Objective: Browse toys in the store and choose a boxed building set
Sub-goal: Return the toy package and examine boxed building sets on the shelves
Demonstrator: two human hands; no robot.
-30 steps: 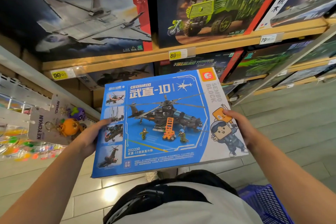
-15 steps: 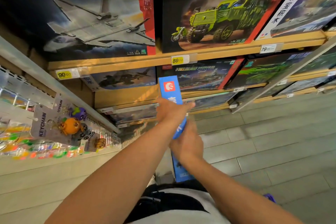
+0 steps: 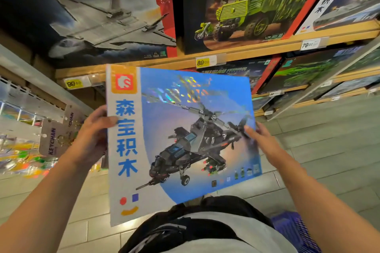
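Note:
A flat blue and white helicopter building set box (image 3: 181, 135) is held up in front of me, its printed front toward the camera. My left hand (image 3: 93, 131) grips its left edge, thumb over the white strip with blue characters. My right hand (image 3: 260, 139) holds the right edge, fingers lying on the front by the helicopter's tail. The box hides my fingers behind it.
Wooden shelves carry large boxed sets: a grey jet box (image 3: 88, 14), a green truck box (image 3: 244, 4), more boxes on lower shelves (image 3: 298, 72). Yellow price tags (image 3: 202, 62) line the shelf edges. Keychain cards (image 3: 52, 139) hang at left. A blue basket (image 3: 294, 230) sits low right on the tiled floor.
The box has been turned over: one second ago its back side faced me, half a second ago it was edge-on between both hands, now the front with the big helicopter faces me.

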